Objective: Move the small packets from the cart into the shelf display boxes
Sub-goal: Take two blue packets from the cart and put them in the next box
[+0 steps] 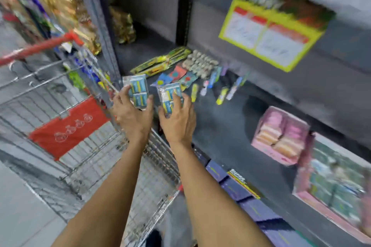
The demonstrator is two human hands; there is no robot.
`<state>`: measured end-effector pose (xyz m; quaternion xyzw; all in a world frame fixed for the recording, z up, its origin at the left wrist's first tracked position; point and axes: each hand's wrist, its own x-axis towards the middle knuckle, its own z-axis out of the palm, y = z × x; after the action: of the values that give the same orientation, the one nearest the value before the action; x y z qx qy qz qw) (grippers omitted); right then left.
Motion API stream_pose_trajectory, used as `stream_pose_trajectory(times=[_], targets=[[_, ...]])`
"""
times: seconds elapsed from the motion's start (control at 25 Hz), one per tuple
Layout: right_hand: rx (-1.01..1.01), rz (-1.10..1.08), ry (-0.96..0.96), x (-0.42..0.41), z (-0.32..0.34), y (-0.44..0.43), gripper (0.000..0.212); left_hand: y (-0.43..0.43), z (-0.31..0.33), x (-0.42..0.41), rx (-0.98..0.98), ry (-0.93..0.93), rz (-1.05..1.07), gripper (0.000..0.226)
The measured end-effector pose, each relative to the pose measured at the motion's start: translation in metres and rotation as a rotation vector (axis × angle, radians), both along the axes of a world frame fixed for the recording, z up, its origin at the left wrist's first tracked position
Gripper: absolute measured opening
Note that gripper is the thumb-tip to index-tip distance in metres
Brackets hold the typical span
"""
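My left hand (131,113) grips a clear-wrapped bundle of small blue and yellow packets (137,91), held upright above the cart's right rim. My right hand (177,119) grips a second, similar bundle of packets (168,96) just to the right, over the front edge of the dark shelf (224,132). The wire cart (84,166) with its red handle lies below and to the left of both arms. A pink display box (279,136) with pale packets and a larger pink display box (333,190) with green packets stand on the shelf at the right. The whole view is motion-blurred.
Loose coloured packets and small tubes (200,78) lie at the back of the shelf. A yellow price sign (269,34) hangs from the shelf above. Purple boxes (241,188) line the lower shelf edge. Gold snack bags (60,6) fill the rack at the left.
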<state>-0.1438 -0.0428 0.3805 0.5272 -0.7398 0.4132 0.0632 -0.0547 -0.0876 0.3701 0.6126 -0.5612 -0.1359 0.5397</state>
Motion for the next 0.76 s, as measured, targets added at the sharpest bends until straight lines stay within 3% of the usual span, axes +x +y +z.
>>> stream_pose_trajectory(times=[0.2, 0.44, 0.6, 0.76], targets=[[-0.097, -0.259, 0.045, -0.113, 0.047, 0.058, 0.045, 0.053, 0.037, -0.120, 0.027, 0.005, -0.345, 0.060], [0.009, -0.625, 0.022, -0.219, 0.044, 0.177, 0.038, 0.155, 0.033, -0.232, 0.131, -0.047, -0.740, 0.062], [0.118, -0.830, -0.043, -0.256, 0.021, 0.270, 0.042, 0.223, 0.024, -0.282, 0.213, -0.195, -0.916, 0.060], [0.273, -0.839, -0.085, -0.258, -0.004, 0.320, 0.039, 0.258, 0.004, -0.299, 0.244, -0.398, -0.998, 0.063]])
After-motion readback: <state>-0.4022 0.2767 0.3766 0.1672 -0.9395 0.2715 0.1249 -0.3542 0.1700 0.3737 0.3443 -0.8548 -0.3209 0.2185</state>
